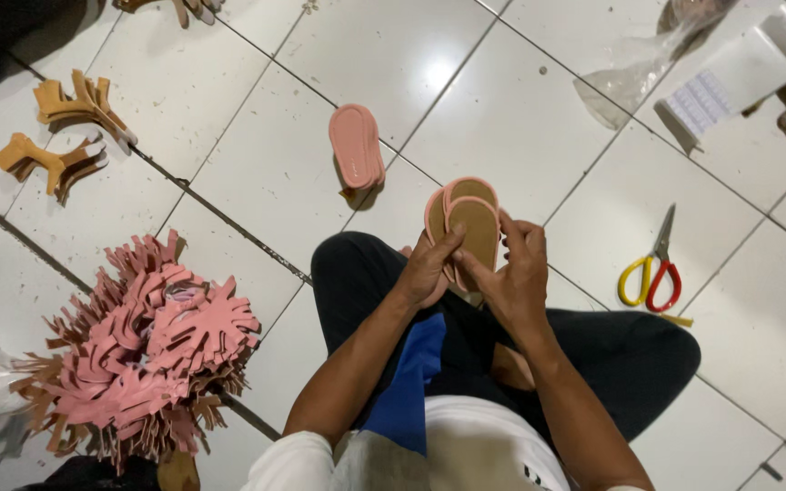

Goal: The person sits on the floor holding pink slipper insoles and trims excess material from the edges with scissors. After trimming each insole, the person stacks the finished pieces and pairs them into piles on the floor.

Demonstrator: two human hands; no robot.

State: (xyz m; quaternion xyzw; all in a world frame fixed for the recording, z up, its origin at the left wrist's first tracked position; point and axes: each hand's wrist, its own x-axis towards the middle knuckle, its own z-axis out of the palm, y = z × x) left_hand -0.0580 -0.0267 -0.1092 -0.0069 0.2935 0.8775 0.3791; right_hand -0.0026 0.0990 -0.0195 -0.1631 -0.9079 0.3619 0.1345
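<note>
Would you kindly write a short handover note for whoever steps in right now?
Left hand and right hand together hold a pair of tan insoles with pink edges over the lap. One pink sole lies on the tiled floor ahead. A pile of pink strap cut-outs sits at the left, tan strap pieces beyond it, scissors at the right. No strap is on the held pieces yet.
</note>
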